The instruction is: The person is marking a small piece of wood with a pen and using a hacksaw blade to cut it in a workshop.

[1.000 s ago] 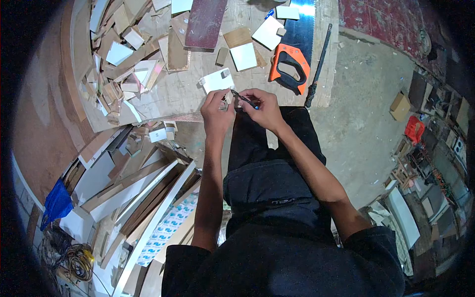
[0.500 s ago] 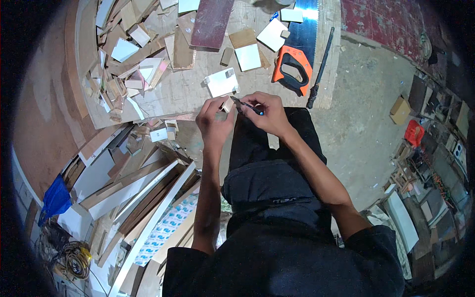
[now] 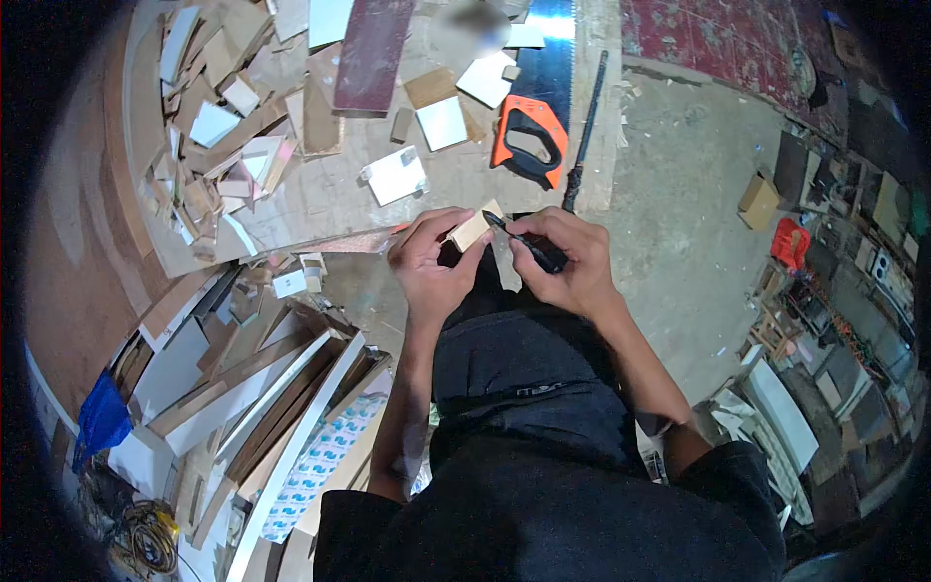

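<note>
Workbench [image 3: 335, 184] spreads across the far side of the person's lap, its bare middle lying just beyond the hands. Boards [image 3: 291, 393] lean in a row at the lower left, tilted on edge, probably because that packs long pieces tightly. Offcuts [image 3: 213, 124] lie heaped on the bench's left, perhaps pushed aside as leftovers. An orange-handled saw [image 3: 533, 105] rests flat towards the right, handle facing the person, which would suit an easy grab; a thin dark rod [image 3: 588, 116] lies just beside it. Left hand [image 3: 432, 262] and right hand [image 3: 572, 257] meet above the lap, both closed narrow around what they hold. A white block [image 3: 396, 176] sits on the bench near the left fingers. A smaller pale wood block [image 3: 471, 231] is in the left hand, gripped between thumb and fingers, seemingly to steady it and leave its upper face exposed. Smallest is a black pointed tool [image 3: 498, 223], held pen-fashion in the right hand, presumably for fine control; its tip is at the block, though contact is unclear.
</note>
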### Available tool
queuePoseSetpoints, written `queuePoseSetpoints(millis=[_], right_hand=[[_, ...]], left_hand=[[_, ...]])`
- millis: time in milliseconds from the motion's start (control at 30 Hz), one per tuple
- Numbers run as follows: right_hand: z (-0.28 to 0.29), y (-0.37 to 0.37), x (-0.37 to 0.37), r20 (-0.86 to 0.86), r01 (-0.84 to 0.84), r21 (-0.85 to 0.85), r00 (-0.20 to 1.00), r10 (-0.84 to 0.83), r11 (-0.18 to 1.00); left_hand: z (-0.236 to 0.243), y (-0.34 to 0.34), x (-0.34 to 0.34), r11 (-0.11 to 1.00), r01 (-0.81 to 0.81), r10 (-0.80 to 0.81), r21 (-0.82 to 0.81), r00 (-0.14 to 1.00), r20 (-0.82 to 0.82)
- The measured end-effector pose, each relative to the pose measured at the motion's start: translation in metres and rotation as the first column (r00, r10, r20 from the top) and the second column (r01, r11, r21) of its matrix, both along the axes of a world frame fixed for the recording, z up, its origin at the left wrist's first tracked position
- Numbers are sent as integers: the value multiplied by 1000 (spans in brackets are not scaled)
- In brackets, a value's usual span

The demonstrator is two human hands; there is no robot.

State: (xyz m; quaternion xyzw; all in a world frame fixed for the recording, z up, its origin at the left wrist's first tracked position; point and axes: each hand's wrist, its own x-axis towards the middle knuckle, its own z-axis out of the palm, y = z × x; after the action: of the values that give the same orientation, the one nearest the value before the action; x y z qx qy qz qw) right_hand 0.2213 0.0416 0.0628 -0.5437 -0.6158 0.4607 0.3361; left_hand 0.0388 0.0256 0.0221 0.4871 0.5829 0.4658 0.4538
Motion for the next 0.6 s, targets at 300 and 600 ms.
queuePoseSetpoints(millis=[300,600], right_hand=[[18,-6,42,90,82,38,992,-85,996],[64,3,84,-419,311,-263,816,-398,913]], left_hand=[[-1,5,35,984,157,-149,-85,984,92],[56,20,52,957,290,-290,-10,956,43]])
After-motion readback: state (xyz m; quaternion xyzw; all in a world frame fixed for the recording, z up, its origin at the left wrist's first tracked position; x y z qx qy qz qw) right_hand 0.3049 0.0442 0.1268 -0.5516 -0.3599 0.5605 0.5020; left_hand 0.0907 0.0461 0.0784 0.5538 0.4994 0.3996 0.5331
